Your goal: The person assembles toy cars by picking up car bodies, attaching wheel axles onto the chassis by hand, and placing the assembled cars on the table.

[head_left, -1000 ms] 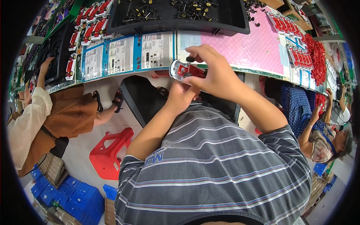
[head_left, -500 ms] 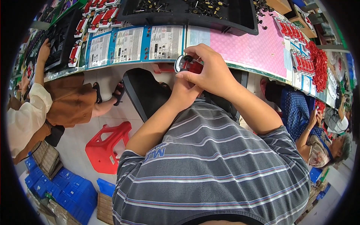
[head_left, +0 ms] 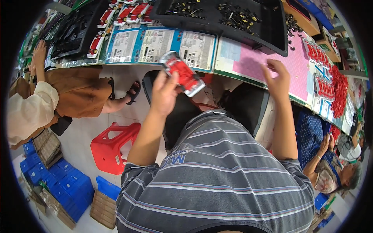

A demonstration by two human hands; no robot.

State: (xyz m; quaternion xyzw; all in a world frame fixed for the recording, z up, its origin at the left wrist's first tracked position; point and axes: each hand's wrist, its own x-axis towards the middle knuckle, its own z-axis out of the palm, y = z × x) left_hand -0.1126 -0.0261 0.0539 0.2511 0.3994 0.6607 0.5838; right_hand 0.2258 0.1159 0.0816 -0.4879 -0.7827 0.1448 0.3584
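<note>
Head view, and the black tray (head_left: pixel 202 25) carried two loose heaps of small dark wheels (head_left: pixel 243 19), some with yellow centres, on thin rods; more wheels had spilled just right of the tray. Left of the tray, a dark bin (head_left: pixel 74 35) was loaded with black pieces, and red-and-white cars (head_left: pixel 136 13) lay between the two. And there was the toy car (head_left: pixel 182 73), red and silver, slightly blurred, tilted, nearer the person than the tray's left half! The left hand (head_left: pixel 165 93) had it pinched, thumb across the red top, the other fingers partly hidden. The right hand (head_left: pixel 279 77) held nothing, fingers parted and loosely bent, on the near side of the tray's right end, well apart from the car. The table edge (head_left: pixel 241 77) ran along the tray's near side; before it lay flat printed cards (head_left: pixel 157 43) and, rightward, a pink sheet (head_left: pixel 298 72) with open room.
</note>
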